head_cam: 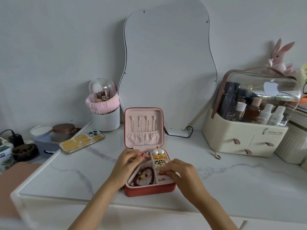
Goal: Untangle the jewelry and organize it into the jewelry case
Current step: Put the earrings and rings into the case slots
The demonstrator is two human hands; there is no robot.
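1. Both hands reach into the red jewelry case on the marble table.
2. Left hand curls over the back-left compartment; its grip is unclear.
3. Right hand pinches a small silver piece.
4. Case lid stands upright, facing the camera.

Red jewelry case with pale pink lining, dark red bead bracelet inside, white pearls, grey-veined white marble table, yellow-and-white patterned phone.
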